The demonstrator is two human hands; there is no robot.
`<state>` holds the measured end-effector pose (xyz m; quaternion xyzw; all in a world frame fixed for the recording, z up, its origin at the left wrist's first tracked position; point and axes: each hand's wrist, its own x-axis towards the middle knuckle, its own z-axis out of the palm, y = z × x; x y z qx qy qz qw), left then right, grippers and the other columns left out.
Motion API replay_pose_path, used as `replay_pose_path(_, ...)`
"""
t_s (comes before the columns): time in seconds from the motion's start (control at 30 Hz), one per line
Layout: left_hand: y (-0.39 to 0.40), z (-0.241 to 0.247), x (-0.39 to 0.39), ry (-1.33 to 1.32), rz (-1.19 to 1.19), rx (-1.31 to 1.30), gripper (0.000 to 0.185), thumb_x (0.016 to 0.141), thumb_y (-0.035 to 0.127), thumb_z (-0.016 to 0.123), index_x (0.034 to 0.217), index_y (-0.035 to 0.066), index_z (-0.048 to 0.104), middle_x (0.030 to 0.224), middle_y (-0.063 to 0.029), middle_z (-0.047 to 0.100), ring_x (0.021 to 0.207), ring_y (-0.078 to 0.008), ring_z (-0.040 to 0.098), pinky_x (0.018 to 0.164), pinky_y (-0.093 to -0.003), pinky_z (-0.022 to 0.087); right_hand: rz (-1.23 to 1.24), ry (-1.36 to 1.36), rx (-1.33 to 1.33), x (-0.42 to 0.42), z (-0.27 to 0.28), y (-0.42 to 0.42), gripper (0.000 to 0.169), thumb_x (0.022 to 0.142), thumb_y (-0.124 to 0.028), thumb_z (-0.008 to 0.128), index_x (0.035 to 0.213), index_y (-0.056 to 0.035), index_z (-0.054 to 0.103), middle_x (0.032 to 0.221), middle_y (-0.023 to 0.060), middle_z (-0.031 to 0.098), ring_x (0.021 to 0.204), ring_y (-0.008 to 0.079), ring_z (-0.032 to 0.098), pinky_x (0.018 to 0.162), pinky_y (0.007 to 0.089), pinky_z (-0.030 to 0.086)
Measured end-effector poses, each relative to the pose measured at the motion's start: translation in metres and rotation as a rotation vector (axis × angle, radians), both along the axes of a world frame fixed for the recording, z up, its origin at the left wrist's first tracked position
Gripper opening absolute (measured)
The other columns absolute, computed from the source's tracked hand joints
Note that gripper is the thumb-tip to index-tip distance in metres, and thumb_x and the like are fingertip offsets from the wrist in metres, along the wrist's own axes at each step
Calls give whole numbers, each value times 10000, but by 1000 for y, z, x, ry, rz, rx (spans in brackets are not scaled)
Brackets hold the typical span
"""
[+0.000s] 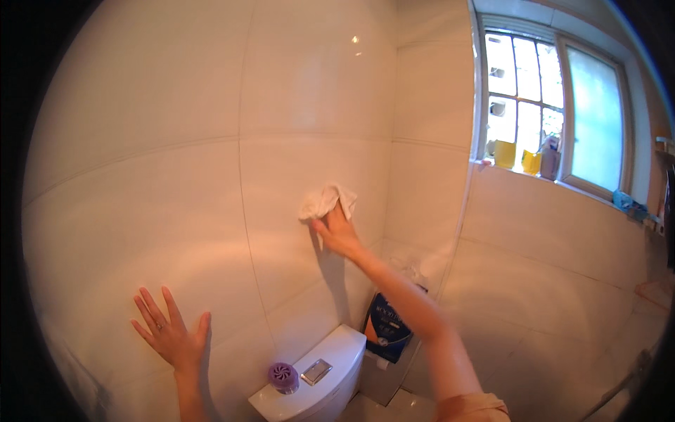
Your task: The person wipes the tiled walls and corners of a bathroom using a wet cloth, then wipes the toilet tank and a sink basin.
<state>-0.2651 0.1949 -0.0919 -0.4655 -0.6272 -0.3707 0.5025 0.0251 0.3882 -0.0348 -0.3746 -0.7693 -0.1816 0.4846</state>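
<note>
My right hand (338, 235) presses a crumpled white cloth (327, 202) against the glossy tiled wall (311, 158), a little left of the corner. My left hand (178, 337), with a ring on one finger, lies against the same wall at the lower left, fingers spread and holding nothing. Between and below my hands, a white toilet cistern (337, 364) stands by the wall. On its lid are a metal flush button (316, 372) and a purple air freshener (283, 377) with a slotted top.
A dark blue package (387, 329) bearing writing is right of the cistern, partly behind my right forearm. At the upper right, a barred window (522, 100) has yellow containers (504, 154) on its sill. A blue plastic item (627, 203) lies at the sill's right end.
</note>
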Motion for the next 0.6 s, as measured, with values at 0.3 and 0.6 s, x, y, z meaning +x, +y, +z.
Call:
replay_pose_path(0.3,-3,4,5,-81,-71,-13,591,630,312,528,1156,112,345,1262,-116,196,1175,-256,154,920,-439,99,210,249,7,0,1,10,436,733,-158,428,1128,-22,302,1152,158,324,1081,307,283,880,337,247)
replay_pose_path(0.6,57,-10,115,-34,-543,23,507,630,234,502,1091,43,412,1221,-208,230,1159,-343,148,902,-496,8,-7,-391,449,66,42,42,428,671,-330,533,977,-38,465,1017,133,444,974,308,375,819,404,302)
